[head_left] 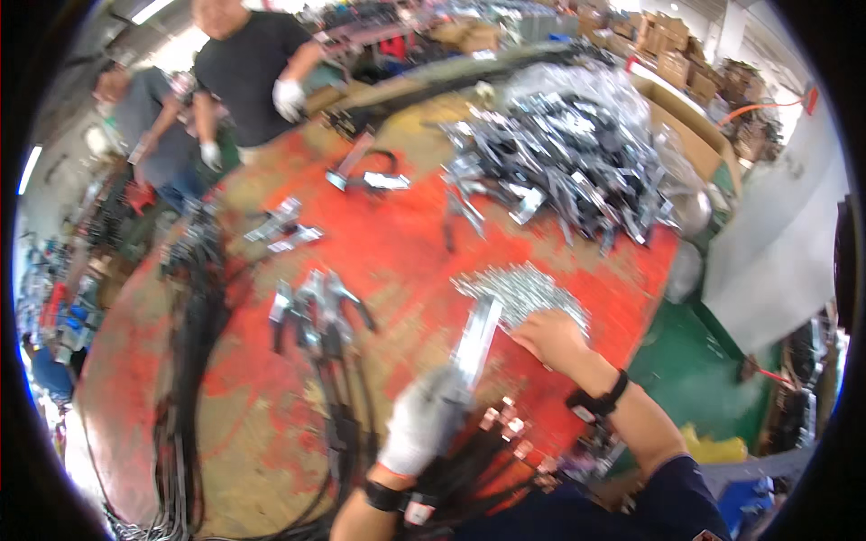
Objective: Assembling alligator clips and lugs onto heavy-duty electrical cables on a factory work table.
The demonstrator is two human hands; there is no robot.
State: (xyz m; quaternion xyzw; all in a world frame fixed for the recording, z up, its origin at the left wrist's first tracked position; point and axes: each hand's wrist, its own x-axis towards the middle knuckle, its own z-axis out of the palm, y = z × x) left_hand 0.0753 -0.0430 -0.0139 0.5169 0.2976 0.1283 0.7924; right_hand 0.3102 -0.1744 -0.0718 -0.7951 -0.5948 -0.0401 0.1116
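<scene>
My left hand [426, 422], in a white work glove, is closed around a long, shiny silver metal piece [477, 335] that points up and away. Its exact kind is blurred. Beside it, my bare right hand [552, 337] reaches to the near edge of a pile of small silver metal pins or screws [514, 290]. The right fingers are bent together at the pile; what they pinch, if anything, is hidden. Black cables with copper ends [505, 424] lie just right of the left glove. Left of that glove, several silver clamps [317, 311] sit on black cables.
A large heap of silver and black clamps [568, 167] covers the far right of the red, worn table [397, 252]. Bundled black cables [191, 352] run along the left. Two people stand across the table, one wearing white gloves [289, 99]. A cardboard box [686, 135] stands behind the heap.
</scene>
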